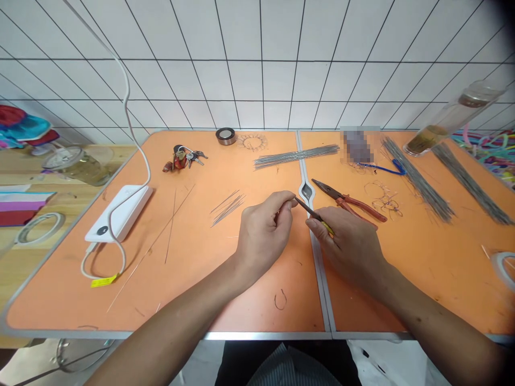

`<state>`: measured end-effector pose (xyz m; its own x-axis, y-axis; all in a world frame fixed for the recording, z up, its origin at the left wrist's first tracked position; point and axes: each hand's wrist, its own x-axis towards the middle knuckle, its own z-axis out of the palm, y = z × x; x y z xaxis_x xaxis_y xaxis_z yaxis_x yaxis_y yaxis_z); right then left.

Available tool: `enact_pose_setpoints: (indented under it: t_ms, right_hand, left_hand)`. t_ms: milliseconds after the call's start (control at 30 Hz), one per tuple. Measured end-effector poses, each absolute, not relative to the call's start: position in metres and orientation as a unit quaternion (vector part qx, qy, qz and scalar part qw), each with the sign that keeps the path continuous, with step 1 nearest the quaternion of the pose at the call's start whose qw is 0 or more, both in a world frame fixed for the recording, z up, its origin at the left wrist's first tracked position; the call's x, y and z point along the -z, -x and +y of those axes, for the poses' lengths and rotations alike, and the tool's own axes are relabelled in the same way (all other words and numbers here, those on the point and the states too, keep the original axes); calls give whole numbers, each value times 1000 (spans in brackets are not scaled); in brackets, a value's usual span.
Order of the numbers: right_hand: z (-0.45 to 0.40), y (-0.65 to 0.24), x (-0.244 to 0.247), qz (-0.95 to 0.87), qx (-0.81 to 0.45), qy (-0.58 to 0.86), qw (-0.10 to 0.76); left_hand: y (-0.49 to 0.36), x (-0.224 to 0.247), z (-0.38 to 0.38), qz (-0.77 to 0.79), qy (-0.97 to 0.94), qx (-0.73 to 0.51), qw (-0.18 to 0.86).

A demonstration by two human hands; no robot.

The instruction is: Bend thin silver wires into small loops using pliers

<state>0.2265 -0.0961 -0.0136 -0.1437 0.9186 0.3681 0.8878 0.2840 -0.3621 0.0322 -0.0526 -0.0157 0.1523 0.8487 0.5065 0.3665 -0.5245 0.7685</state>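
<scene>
Over the middle of the orange table [193, 279], my left hand [267, 230] is closed in a pinch. What its fingertips hold is too small to make out. My right hand [348, 244] grips a slim tool with a dark tip and a yellow handle [328, 227]. The tool's tip touches or nearly touches my left fingertips. Behind my right hand lie red-handled pliers [341, 199]. A small group of short wires [229, 209] rests left of my left hand, and a bundle of longer wires [295, 155] lies farther back.
A white power bank [118, 213] with a cable, keys [189, 157] and black tape [226, 136] sit left and back. At the right are two wire bundles [418, 179], a glass bottle [450, 118] and a tape roll [505, 268]. A bent wire [280, 300] lies near the front edge.
</scene>
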Motion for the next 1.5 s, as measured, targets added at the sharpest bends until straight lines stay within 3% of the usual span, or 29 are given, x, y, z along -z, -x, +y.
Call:
enact_pose_setpoints:
  t_ms: [500,767,1067,1500]
  right_hand:
    - [-98,-227,11,-767,16,589,252]
    - [-100,-226,9,-771,21,588,242]
    - [-101,-225,5,-776,2,576,257]
    - [-95,-229,15,-767,16,589,253]
  left_hand:
    - [-30,13,-51,468,-724,-459,217]
    - [-28,16,-49,464,-747,-459,122]
    - [-20,4,-40,484,-681,-495,239]
    - [-27,10,-49,475,-705,-480,216]
